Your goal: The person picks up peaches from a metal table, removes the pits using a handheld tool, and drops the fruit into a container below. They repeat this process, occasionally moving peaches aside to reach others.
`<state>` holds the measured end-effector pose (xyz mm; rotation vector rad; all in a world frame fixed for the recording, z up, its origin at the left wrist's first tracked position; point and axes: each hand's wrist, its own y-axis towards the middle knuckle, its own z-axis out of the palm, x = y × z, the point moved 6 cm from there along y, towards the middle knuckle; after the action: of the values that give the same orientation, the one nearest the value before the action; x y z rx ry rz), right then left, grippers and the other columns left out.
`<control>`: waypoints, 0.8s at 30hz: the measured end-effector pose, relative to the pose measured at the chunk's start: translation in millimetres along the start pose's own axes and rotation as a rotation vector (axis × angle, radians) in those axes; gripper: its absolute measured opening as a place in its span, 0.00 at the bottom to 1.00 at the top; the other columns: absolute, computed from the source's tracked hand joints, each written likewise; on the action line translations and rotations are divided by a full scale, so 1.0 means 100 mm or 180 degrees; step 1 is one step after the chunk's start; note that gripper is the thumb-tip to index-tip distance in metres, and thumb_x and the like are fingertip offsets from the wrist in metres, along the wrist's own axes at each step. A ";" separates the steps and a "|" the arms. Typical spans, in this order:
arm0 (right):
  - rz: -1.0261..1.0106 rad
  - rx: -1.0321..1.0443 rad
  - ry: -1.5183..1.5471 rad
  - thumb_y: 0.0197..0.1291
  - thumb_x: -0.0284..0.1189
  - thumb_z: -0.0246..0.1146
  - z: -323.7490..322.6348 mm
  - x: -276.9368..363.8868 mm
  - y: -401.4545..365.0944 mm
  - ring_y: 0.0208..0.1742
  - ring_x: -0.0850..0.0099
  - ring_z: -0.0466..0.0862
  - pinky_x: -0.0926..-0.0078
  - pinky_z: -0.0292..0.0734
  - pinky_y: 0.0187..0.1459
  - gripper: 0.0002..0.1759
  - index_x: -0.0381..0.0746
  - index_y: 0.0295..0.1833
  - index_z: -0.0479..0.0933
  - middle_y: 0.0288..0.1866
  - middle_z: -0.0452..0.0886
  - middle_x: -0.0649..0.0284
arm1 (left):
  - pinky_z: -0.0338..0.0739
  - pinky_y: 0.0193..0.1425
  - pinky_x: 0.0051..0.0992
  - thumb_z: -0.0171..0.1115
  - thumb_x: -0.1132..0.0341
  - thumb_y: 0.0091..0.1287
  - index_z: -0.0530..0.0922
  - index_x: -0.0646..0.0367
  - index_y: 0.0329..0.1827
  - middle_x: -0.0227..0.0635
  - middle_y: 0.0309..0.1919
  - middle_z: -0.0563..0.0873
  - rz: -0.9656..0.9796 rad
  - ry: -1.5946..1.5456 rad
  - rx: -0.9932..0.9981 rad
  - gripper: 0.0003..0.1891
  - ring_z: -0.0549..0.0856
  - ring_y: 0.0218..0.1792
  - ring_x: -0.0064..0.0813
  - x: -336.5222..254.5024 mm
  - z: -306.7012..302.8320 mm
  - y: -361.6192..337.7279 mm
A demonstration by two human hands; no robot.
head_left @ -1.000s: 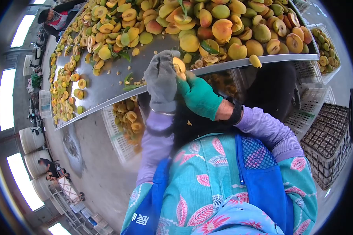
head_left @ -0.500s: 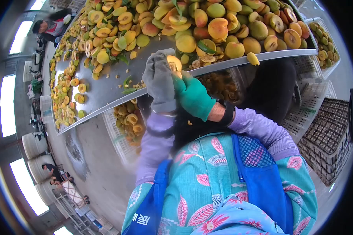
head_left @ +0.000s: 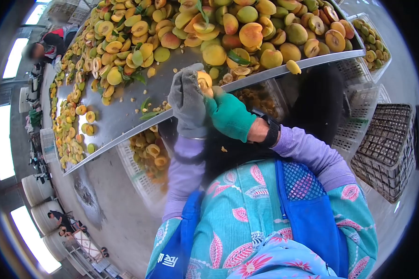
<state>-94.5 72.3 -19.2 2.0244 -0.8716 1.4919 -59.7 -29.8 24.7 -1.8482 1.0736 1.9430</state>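
Note:
My left hand, in a grey glove, is closed around a cut apricot with its orange flesh facing me. My right hand, in a green glove, presses its curled fingers against the same apricot from the right. Whether something small sits inside those fingers is hidden. Both hands are over the near rim of a metal table. Beyond them lies a heap of whole and halved apricots, with leaves and loose pits among them.
Under the table stand crates of apricot halves, one at the left and one behind my hands. Stacked dark crates and a white crate are at my right. A co-worker is at the table's far left.
The view has shifted slightly, so the table and heap appear further left. Both hands stay together on the apricot, with the right fingers turned a little. The co-worker leans lower.

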 end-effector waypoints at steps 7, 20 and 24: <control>0.1187 0.0798 0.1778 0.72 0.46 0.54 0.07 0.08 -0.01 0.19 0.74 0.71 0.71 0.69 0.23 0.22 0.35 0.43 0.73 0.20 0.71 0.62 | 0.68 0.30 0.17 0.53 0.66 0.74 0.84 0.61 0.44 0.24 0.27 0.81 -0.0445 0.0247 0.1012 0.12 0.74 0.27 0.13 -0.09 0.07 0.24; 0.2175 0.1798 0.4502 0.72 0.48 0.52 0.16 0.43 -0.18 0.13 0.78 0.67 0.80 0.63 0.17 0.19 0.46 0.33 0.70 0.16 0.68 0.72 | 0.80 0.40 0.25 0.52 0.55 0.76 0.81 0.69 0.45 0.42 0.33 0.87 -0.1089 -0.1187 0.1015 0.21 0.85 0.35 0.28 0.04 0.03 0.21; 0.1948 0.2613 0.5366 0.74 0.51 0.47 0.16 0.57 -0.20 0.14 0.81 0.65 0.80 0.61 0.19 0.21 0.46 0.41 0.71 0.17 0.64 0.79 | 0.80 0.39 0.26 0.51 0.50 0.75 0.80 0.70 0.44 0.42 0.30 0.86 -0.1336 -0.1421 0.1009 0.25 0.84 0.33 0.28 0.03 0.06 0.15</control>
<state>-57.7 62.5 30.1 0.0641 -0.0267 3.2195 -73.9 -37.1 26.4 -1.2633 0.7281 1.7016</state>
